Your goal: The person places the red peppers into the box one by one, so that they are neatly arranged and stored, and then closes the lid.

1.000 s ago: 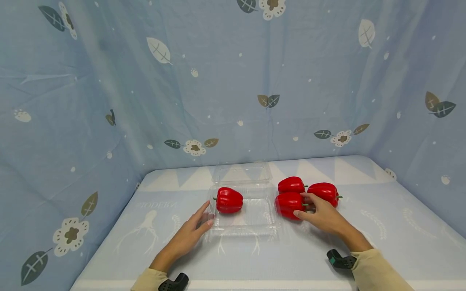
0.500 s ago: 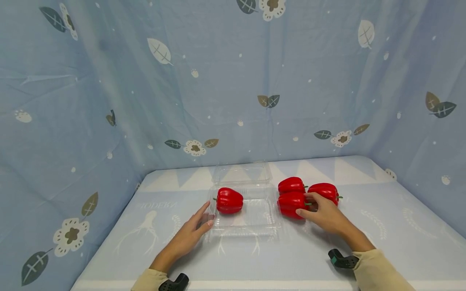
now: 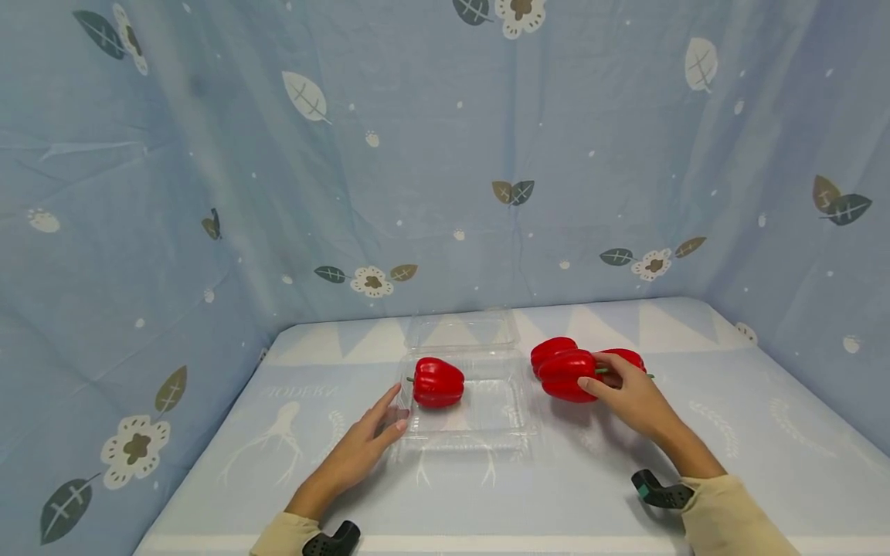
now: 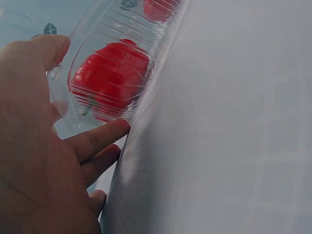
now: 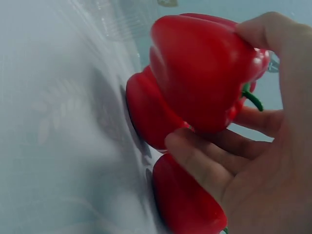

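My right hand grips a red bell pepper by its stem end, thumb on one side and fingers on the other; in the right wrist view this pepper is held up off the table. Behind and beside it lie two more red bell peppers, one at the back left and one partly hidden by my hand. With fingers spread, my left hand touches the left wall of a clear plastic clamshell box. Inside the box, at its left, lies another bell pepper, green stem to the left.
The box's clear lid is folded back behind it. A pale patterned cloth covers the table. Blue curtains with leaf and flower prints stand around the back and sides.
The right hand has lifted its bell pepper off the table, after first shifting it slightly right. The left hand has kept its place at the box.
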Tool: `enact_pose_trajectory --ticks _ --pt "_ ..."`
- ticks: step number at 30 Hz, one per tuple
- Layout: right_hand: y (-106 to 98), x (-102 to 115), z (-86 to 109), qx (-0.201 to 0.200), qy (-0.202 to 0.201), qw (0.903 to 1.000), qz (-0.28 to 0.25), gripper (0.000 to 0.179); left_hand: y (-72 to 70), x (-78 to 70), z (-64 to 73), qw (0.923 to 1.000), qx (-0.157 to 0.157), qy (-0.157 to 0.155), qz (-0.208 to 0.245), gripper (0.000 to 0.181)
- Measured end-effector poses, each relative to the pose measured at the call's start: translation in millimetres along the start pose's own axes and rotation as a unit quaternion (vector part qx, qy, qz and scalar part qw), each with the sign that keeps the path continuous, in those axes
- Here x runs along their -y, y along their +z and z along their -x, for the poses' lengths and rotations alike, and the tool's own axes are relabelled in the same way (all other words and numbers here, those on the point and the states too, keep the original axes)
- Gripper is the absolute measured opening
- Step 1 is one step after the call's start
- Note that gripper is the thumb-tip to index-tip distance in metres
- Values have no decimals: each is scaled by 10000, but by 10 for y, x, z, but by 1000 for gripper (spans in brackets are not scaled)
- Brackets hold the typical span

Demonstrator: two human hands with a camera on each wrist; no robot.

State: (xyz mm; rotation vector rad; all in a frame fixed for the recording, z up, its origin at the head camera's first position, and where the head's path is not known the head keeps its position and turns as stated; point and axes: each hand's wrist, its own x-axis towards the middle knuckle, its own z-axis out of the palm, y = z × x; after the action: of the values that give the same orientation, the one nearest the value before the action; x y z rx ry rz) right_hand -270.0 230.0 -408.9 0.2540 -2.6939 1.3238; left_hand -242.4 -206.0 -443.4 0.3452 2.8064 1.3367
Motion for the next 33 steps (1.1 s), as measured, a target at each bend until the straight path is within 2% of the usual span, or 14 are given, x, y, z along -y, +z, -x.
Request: enact_pose_trajectory --ticks 11,20,33 --pt "9 16 4 -50 -86 9969 -785 66 -5 19 -3 10000 -45 45 33 68" --pt "49 -37 18 -9 -196 9885 -1502 64 -8 37 1 10000 -15 30 19 69" --pt "88 -23 -4 -18 -316 9801 -1958 68 -4 25 -3 10000 7 63 25 69"
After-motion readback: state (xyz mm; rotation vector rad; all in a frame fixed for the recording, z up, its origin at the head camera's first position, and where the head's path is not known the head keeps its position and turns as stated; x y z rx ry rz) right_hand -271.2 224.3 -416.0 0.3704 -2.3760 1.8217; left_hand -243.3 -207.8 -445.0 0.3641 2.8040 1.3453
